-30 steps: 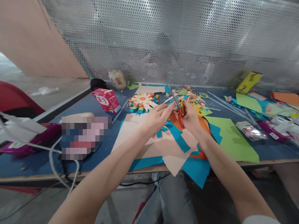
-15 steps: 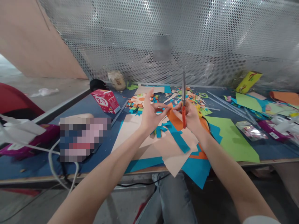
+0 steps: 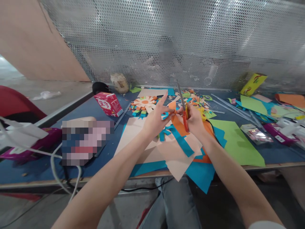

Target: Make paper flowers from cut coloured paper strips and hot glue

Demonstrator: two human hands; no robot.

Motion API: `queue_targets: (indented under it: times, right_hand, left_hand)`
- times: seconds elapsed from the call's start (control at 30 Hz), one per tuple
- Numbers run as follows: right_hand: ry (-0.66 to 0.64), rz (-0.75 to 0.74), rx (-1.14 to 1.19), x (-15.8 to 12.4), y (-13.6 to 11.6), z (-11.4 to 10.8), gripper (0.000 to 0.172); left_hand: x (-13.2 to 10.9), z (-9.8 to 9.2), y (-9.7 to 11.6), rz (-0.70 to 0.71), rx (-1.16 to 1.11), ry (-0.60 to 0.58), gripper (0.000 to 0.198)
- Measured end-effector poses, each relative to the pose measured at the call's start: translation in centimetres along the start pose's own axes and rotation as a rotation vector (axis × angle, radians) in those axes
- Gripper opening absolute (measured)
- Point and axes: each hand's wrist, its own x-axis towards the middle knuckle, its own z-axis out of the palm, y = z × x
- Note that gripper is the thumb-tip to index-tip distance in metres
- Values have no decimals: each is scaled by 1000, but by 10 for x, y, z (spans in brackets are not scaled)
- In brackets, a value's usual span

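Between my hands is a strip of orange paper (image 3: 179, 124), its upper end standing up past the fingertips. My left hand (image 3: 156, 117) pinches the strip between thumb and forefinger, the other fingers raised. In my right hand (image 3: 194, 119) are scissors (image 3: 185, 118) with orange handles, blades pointing up and away; its fingertips also touch the strip. Beneath lie a peach sheet (image 3: 133, 136), a blue paper strip (image 3: 182, 141) and curled blue pieces (image 3: 164, 133). A layered paper flower (image 3: 144, 102) with a peach middle sits just beyond my left hand.
Colourful paper scraps (image 3: 197, 98) are heaped beyond my right hand. A green sheet (image 3: 240, 143) lies at right, near a magenta glue gun (image 3: 278, 135). A pink box (image 3: 108, 104) and white cables (image 3: 53, 159) are at left. A perforated metal panel (image 3: 133, 47) rises behind the table.
The scissors have tilted, their tips swinging to the left. My two hands have come slightly closer together on the orange strip, and its upper end now shows higher.
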Motion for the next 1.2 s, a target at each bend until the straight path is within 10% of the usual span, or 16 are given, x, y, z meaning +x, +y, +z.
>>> queue_targets:
  times: [0.53, 0.97, 1.1, 1.2]
  right_hand:
    - [22, 34, 14, -2, -2, 1, 26]
    - [50, 48, 41, 2, 0, 0, 33]
    - [73, 18, 30, 3, 0, -2, 31]
    - [70, 6, 27, 2, 0, -2, 29]
  left_hand:
    - [-1, 8, -9, 279, 320, -26, 52]
    - [8, 1, -2, -272, -170, 224, 34]
    - [11, 5, -2, -699, -541, 101, 41]
    - [11, 8, 0, -771, -745, 31, 51]
